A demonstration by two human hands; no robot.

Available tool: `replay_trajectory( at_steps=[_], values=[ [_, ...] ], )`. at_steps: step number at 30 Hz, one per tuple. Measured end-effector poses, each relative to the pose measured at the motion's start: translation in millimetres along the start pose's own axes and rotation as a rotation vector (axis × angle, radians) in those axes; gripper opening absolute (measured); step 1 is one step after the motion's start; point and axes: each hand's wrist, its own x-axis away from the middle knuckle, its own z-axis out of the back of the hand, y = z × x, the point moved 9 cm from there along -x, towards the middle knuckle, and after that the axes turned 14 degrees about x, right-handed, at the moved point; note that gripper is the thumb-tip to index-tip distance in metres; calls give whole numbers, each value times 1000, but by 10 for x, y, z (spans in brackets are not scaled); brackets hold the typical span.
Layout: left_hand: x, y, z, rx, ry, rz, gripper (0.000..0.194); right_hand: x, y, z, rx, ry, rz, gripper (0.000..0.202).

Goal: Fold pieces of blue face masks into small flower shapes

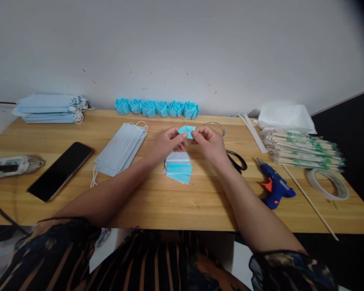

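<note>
Both hands meet over the wooden table, a small folded blue piece pinched between them.
In the head view, the left hand has its thumb and fingers closed on the piece's left side, while the right hand nips its right edge between thumb and fingertips — the piece is held up just above the tabletop. Below it, nearer the person, lies a fanned stack of blue and white pieces; a row of blue rosettes lines the wall behind. Over by the left forearm I see face masks and a dark phone — beyond the right forearm, a blue glue gun, a roll of tape and a bundle of wrapped sticks.
</note>
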Motion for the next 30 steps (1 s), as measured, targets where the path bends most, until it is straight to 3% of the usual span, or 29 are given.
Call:
replay_trajectory(
  at_steps=[9,30],
  values=[
    [1,13,-14,12,-35,-25,17,13,39,-53,-143,-32,-75,40],
    [-9,40,53,-75,57,-48,19,54,-27,-86,30,-34,3,30]
  ],
)
